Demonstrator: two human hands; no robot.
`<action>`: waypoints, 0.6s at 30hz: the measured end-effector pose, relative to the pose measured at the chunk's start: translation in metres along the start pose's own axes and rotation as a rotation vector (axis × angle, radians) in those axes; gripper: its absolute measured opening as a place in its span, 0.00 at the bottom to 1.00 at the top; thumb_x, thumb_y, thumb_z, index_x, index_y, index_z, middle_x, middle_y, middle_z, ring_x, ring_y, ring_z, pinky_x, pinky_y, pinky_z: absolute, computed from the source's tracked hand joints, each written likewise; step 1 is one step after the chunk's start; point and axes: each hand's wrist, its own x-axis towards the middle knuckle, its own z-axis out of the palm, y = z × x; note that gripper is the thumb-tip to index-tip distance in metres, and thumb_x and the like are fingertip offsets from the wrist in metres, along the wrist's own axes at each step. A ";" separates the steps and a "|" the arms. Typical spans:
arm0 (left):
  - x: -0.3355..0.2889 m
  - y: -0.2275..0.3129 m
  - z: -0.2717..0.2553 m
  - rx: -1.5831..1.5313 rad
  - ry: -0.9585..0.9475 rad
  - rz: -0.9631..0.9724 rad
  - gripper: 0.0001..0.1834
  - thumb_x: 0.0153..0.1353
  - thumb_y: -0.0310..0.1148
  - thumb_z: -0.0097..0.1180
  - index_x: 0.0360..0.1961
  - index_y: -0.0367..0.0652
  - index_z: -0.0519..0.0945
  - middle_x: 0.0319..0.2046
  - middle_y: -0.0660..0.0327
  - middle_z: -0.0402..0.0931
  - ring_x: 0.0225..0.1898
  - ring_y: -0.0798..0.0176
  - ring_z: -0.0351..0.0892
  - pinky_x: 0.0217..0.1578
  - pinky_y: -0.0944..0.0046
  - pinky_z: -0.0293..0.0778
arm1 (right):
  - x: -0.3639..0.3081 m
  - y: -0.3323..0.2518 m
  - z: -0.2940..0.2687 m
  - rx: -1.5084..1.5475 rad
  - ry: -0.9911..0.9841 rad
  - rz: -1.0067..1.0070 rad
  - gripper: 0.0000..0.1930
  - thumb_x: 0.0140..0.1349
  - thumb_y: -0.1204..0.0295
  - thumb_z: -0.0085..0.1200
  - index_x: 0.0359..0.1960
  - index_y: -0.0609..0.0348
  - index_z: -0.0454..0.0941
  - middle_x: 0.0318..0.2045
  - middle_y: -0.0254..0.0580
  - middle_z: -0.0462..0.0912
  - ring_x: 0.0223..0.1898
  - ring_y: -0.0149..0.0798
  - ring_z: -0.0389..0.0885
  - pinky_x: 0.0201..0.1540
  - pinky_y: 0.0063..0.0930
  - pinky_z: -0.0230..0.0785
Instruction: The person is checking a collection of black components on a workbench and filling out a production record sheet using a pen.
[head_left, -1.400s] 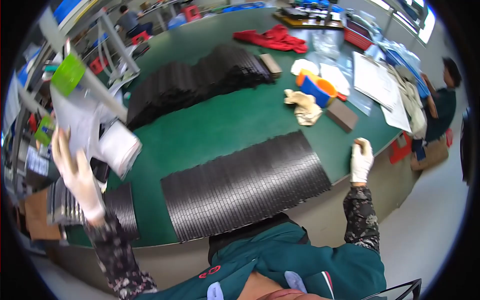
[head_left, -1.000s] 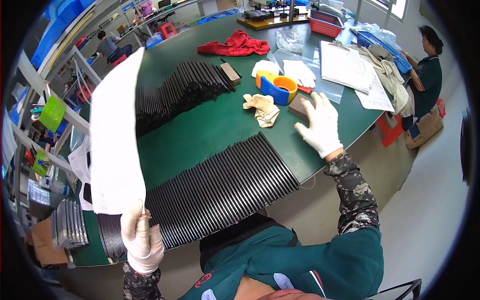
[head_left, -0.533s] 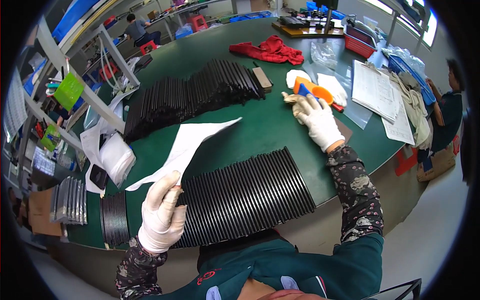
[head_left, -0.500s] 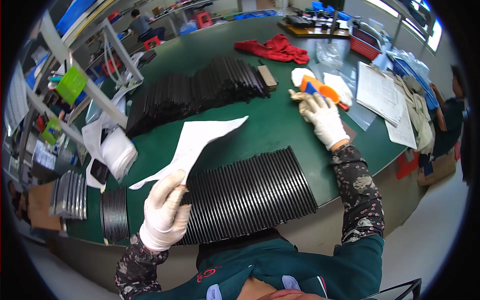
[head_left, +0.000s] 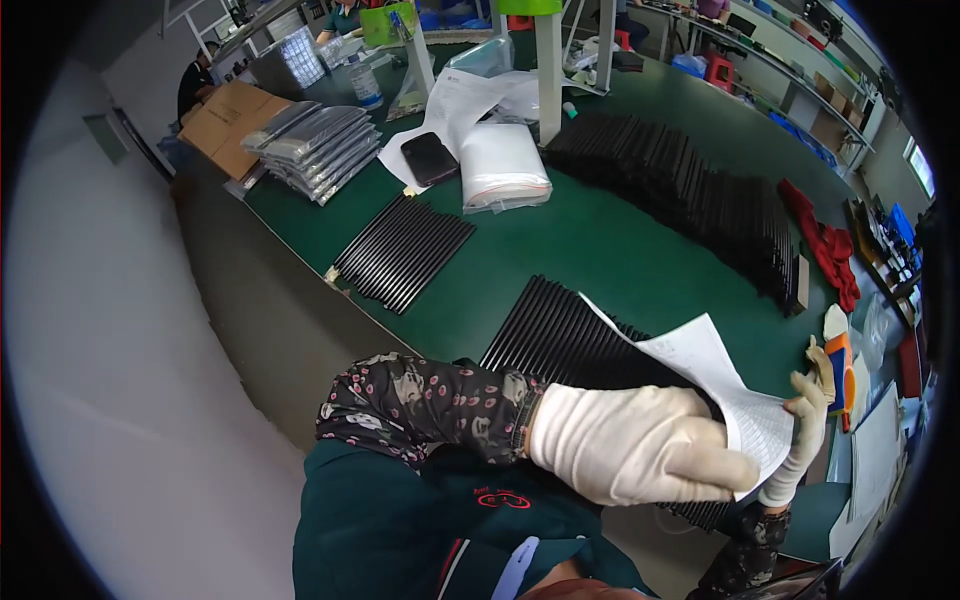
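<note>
In a white glove, my left hand (head_left: 640, 445) reaches across the lower middle, its fingers closed on the edge of a white sheet of paper (head_left: 700, 352). The sheet is bent and rises over a row of thin black rods (head_left: 560, 335) laid side by side. My left hand and the sheet hide part of that row. My right hand (head_left: 805, 430), also gloved, is beyond the sheet's right edge with its fingers stretched apart. Beside its fingertips lies an orange and blue tool (head_left: 842, 375) whose kind I cannot make out. The sheet covers part of this hand.
A smaller row of black rods (head_left: 405, 255) lies near the left table edge. Behind are a phone (head_left: 428, 158), a wrapped white stack (head_left: 503, 170) and bagged flat parts (head_left: 318, 150). A long black pile (head_left: 680, 195) and a red cloth (head_left: 825, 245) lie farther right. A white post (head_left: 549, 85) rises from the table.
The view has swung to the left, so the table things appear shifted right. My left hand has carried the paper sheet rightward over the rods, close to my right hand.
</note>
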 end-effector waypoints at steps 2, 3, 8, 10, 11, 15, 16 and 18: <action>-0.013 -0.003 -0.002 0.034 0.013 0.070 0.16 0.62 0.32 0.53 0.50 0.40 0.72 0.30 0.52 0.74 0.28 0.50 0.76 0.27 0.56 0.72 | 0.010 -0.006 0.001 0.016 0.075 0.029 0.17 0.48 0.79 0.63 0.36 0.61 0.67 0.44 0.50 0.77 0.43 0.46 0.76 0.47 0.30 0.68; -0.017 -0.007 -0.006 0.003 0.017 0.076 0.16 0.62 0.31 0.54 0.50 0.39 0.71 0.31 0.52 0.74 0.28 0.50 0.76 0.26 0.57 0.72 | 0.002 0.003 -0.006 -0.111 0.071 0.058 0.14 0.51 0.83 0.59 0.37 0.62 0.68 0.44 0.48 0.77 0.43 0.43 0.76 0.47 0.28 0.67; -0.055 -0.052 -0.062 0.744 0.039 -0.115 0.20 0.49 0.27 0.61 0.45 0.41 0.74 0.57 0.49 0.65 0.55 0.42 0.70 0.41 0.51 0.74 | -0.015 0.023 -0.050 -0.242 0.267 0.366 0.07 0.65 0.82 0.48 0.44 0.65 0.72 0.41 0.38 0.78 0.35 0.23 0.73 0.39 0.14 0.65; -0.069 -0.082 -0.095 1.019 -0.085 -0.416 0.23 0.47 0.31 0.62 0.48 0.46 0.75 0.61 0.51 0.62 0.61 0.42 0.63 0.52 0.46 0.67 | -0.020 0.031 -0.059 -0.314 0.308 0.342 0.08 0.65 0.82 0.48 0.45 0.65 0.72 0.40 0.37 0.78 0.35 0.24 0.73 0.40 0.15 0.65; -0.084 -0.106 -0.108 1.108 -0.119 -0.532 0.23 0.48 0.34 0.61 0.48 0.49 0.76 0.61 0.53 0.62 0.63 0.43 0.59 0.56 0.44 0.63 | -0.019 0.024 -0.067 -0.385 0.347 0.297 0.09 0.65 0.82 0.49 0.46 0.64 0.73 0.39 0.35 0.78 0.35 0.24 0.74 0.40 0.15 0.66; -0.138 -0.166 -0.164 1.396 -0.269 -0.675 0.15 0.51 0.36 0.59 0.42 0.51 0.80 0.55 0.61 0.71 0.60 0.58 0.66 0.57 0.42 0.61 | 0.001 0.021 -0.049 -0.417 0.306 0.387 0.09 0.63 0.81 0.50 0.45 0.64 0.74 0.36 0.37 0.79 0.36 0.29 0.76 0.41 0.20 0.68; -0.139 -0.172 -0.174 1.413 -0.275 -0.724 0.14 0.51 0.36 0.58 0.40 0.51 0.81 0.49 0.63 0.75 0.55 0.60 0.70 0.58 0.42 0.61 | 0.015 0.018 -0.045 -0.504 0.271 0.362 0.09 0.61 0.81 0.51 0.43 0.64 0.74 0.32 0.42 0.78 0.33 0.33 0.76 0.40 0.23 0.68; -0.154 -0.174 -0.193 1.421 -0.190 -0.815 0.09 0.52 0.36 0.57 0.35 0.50 0.81 0.38 0.64 0.79 0.44 0.61 0.77 0.58 0.44 0.61 | 0.038 0.033 -0.032 -0.537 0.091 0.468 0.06 0.59 0.81 0.52 0.38 0.63 0.74 0.26 0.45 0.73 0.27 0.37 0.72 0.35 0.26 0.68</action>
